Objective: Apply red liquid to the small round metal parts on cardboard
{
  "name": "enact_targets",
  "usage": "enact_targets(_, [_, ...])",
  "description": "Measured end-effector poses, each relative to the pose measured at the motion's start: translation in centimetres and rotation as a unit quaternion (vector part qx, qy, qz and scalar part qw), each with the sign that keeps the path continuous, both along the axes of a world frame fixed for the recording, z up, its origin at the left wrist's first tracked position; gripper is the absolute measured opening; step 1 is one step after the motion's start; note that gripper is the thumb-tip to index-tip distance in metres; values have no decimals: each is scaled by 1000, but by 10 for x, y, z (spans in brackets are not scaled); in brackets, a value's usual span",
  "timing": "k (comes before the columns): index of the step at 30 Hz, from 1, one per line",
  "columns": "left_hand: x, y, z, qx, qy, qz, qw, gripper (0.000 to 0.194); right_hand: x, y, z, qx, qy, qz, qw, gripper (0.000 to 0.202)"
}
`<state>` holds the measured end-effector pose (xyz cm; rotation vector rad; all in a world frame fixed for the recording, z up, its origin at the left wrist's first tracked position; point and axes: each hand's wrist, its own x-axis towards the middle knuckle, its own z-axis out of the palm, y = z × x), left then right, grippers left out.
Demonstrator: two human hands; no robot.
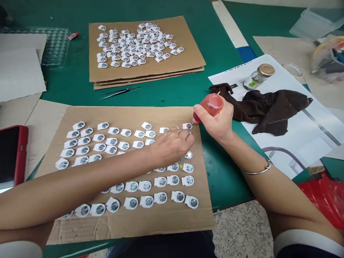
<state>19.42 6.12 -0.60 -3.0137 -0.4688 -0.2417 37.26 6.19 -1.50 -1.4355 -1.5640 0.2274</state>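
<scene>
My right hand (219, 123) is wrapped round a squeeze bottle (213, 104) of reddish liquid. The bottle tips down to the left, over the right edge of a cardboard sheet (129, 231). Rows of small white tabs with round silver centres lie on this sheet. One white tab (187, 126) lies just below the bottle's lower end. My left hand (173, 147) reaches across the sheet with curled fingers, close to that tab. A thin grey strip with a yellow end (181, 166) shows below the left hand. What the left fingers hold is hidden.
Behind lies a cardboard stack (118, 75) with many more tabs, and tweezers (120, 92) in front of it. On the right are a dark cloth (268, 105), a glass jar (259, 76) and printed paper (285, 154). A red-cased device (13, 154) lies at left.
</scene>
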Motion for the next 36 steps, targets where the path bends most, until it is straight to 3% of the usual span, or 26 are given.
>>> enact_targets(6, [0, 9, 8, -114, 31, 15, 993, 19, -2, 0, 4, 18, -20, -12, 1000, 32])
enact_targets(12, [-3, 30, 5, -219, -83, 3, 972, 11, 0, 0, 18, -56, -32, -9, 998, 42])
enact_targets(16, [-3, 36, 9, -277, -139, 17, 951, 12, 4, -10, 17, -65, -4, -23, 998, 44])
enact_targets(22, [-3, 37, 13, -316, -137, 48, 937, 12, 14, -32, 6, 22, 88, -86, 992, 35])
enact_targets(28, [-3, 38, 12, -372, -152, 82, 912, 11, 11, -33, 3, -1, 104, -90, 990, 31])
enact_targets(36, [-4, 37, 12, -374, -147, 78, 912, 11, 7, -30, -1, -14, 107, -83, 991, 30])
